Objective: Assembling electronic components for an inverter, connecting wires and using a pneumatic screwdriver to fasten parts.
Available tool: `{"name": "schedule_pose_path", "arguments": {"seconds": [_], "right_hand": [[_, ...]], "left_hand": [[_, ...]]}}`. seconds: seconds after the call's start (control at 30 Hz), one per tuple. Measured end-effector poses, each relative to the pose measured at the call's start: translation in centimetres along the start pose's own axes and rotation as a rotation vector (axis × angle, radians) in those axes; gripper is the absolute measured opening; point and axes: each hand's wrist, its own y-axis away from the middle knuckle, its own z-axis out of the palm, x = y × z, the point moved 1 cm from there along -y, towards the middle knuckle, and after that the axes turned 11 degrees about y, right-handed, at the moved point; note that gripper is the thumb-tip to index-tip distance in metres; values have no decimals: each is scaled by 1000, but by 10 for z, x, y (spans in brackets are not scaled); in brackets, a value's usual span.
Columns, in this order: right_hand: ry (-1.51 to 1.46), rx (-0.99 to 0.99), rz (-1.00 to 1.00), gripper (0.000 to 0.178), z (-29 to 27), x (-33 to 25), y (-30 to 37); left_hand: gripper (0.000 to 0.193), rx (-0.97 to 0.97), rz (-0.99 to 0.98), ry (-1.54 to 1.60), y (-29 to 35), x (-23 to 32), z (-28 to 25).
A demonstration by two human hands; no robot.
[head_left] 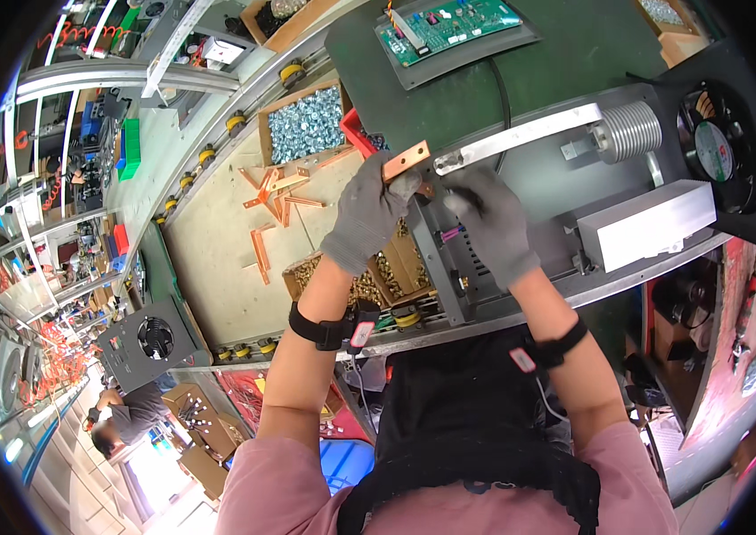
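Note:
My left hand (367,214), in a grey glove, is closed on a copper busbar (407,160) with holes in it. The busbar lies close to the end of a long flat silver bar (521,138), which runs to a silver coil (632,134). My right hand (491,223), also gloved and somewhat blurred, is bent in a pinch just below that end. What its fingertips hold, if anything, I cannot make out. Both hands are over the left end of a grey metal chassis (543,201). Under my right fingers, purple terminals (452,234) show at the chassis end.
Loose copper busbars (275,192) lie on the board to the left. A box of silvery fasteners (305,123) and boxes of brass fasteners (365,287) stand near my left hand. Behind is a green circuit board (449,27). A fan (712,147) and silver block (645,223) sit at right.

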Motion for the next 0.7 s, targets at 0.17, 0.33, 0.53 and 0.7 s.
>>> {"name": "schedule_pose_path", "arguments": {"seconds": [0.17,0.33,0.53,0.7], "right_hand": [[82,-96,135,23,21,15,-22],[-261,-244,278,25,18,23,-26],[-127,-221,226,22,23,25,-26],[-201,-378,317,20,21,23,-37]], "left_hand": [[42,32,152,-137,-2,-1,6],[43,79,246,-2,-4,-5,10],[45,58,246,155,-2,-10,8],[45,93,267,123,-2,-16,12]]}}
